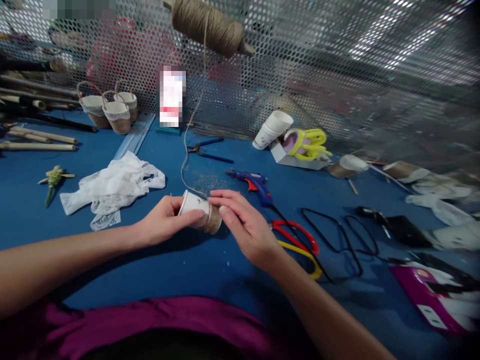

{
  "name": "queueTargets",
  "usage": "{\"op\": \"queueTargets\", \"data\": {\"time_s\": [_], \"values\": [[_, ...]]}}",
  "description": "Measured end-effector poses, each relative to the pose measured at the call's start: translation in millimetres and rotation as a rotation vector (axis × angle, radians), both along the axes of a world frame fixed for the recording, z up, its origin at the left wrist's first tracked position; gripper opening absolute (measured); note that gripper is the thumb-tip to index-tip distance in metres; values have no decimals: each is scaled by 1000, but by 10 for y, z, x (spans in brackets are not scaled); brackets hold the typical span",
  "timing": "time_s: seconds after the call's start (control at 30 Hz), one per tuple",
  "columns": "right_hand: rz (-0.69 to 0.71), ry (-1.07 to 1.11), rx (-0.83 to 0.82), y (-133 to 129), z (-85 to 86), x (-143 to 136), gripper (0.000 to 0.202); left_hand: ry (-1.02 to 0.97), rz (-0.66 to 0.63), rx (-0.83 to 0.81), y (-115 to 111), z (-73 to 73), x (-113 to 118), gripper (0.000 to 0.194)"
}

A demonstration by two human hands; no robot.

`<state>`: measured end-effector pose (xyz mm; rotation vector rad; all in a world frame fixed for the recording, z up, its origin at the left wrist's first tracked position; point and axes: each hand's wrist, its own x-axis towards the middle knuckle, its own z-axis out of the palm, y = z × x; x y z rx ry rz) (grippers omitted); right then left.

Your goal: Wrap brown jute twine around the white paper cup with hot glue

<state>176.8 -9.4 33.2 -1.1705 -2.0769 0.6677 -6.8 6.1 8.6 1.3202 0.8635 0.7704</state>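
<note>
Over the near middle of the table, a white paper cup (195,204) lies tilted on its side, its rim to the left. Brown twine wraps its lower part. My left hand (161,220) grips the cup near the rim, thumb along the front. Around the twine-wrapped base end, my right hand (245,227) closes with its fingers on top and thumb at the end. From the cup, a strand of jute twine (184,150) runs up to a large twine spool (208,27) mounted on the perforated metal screen.
Right of the cup lie a blue glue gun (252,182) with a black cord and red-and-yellow-handled scissors (300,240). Pliers (210,150), stacked paper cups (272,130) and a phone (171,97) stand behind. White lace (116,185) and small baskets (117,114) are at left; a purple power strip (423,295) is at right.
</note>
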Motion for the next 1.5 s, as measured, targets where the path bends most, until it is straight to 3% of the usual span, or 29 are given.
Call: {"op": "queueTargets", "data": {"time_s": [0.2, 0.47, 0.57, 0.7, 0.83, 1.0, 1.17, 1.27, 1.33, 1.5], "values": [[89, -3, -35, -48, 44, -59, 30, 110, -44, 89, -30, 11, 14, 29], [129, 92, -124, -59, 57, -58, 33, 132, -4, 89, -14, 2, 17, 33], [-46, 40, -96, 51, 146, 106, 30, 121, 30, 45, -3, -6, 15, 31], [-582, -304, -66, 355, 168, 490, 31, 63, 56, -12, 35, -48, 22, 29], [-639, -391, -146, 646, -39, 778, 11, 43, 99, -36, 81, -105, 29, 29], [-695, -324, -212, 745, -190, 794, 12, 76, 149, 1, 111, -168, 12, 30], [-627, -113, -287, 489, 34, 712, 36, 118, 149, 35, 120, -191, 1, 33], [-434, 164, -429, 239, 190, 632, 29, 183, 132, 90, 90, -159, -2, 33], [-400, 103, -515, 90, 251, 554, 24, 224, 117, 185, 60, -127, -7, 33], [-330, 55, -470, -149, 261, 341, 18, 272, 83, 442, 26, -81, -25, 30]]}}
